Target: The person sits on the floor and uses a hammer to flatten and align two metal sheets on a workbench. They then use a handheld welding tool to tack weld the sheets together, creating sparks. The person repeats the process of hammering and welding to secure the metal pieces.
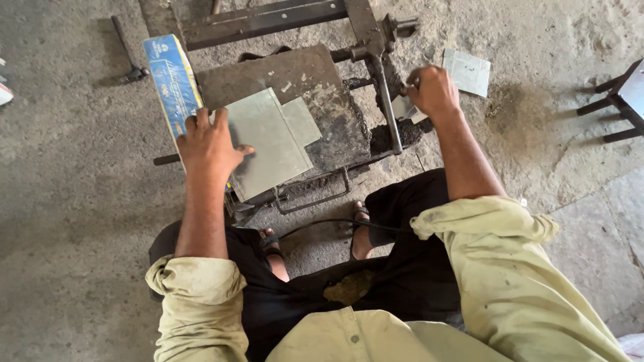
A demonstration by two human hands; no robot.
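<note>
A dark metal cutting machine (315,87) stands on the concrete floor in front of my knees. My left hand (209,144) lies flat on the left edge of a grey sheet-metal piece (272,144) that rests on the machine's bed. A smaller grey sheet (303,119) lies beside it, partly overlapped. My right hand (433,90) is closed around the machine's lever handle (388,100) at the right side. A small cut piece of metal (404,107) shows just under that hand.
A blue printed sheet (172,80) leans at the machine's left edge. A hammer (127,53) lies on the floor at the upper left. Another grey sheet (467,71) lies on the floor to the right, and a dark stool (620,97) stands at the far right.
</note>
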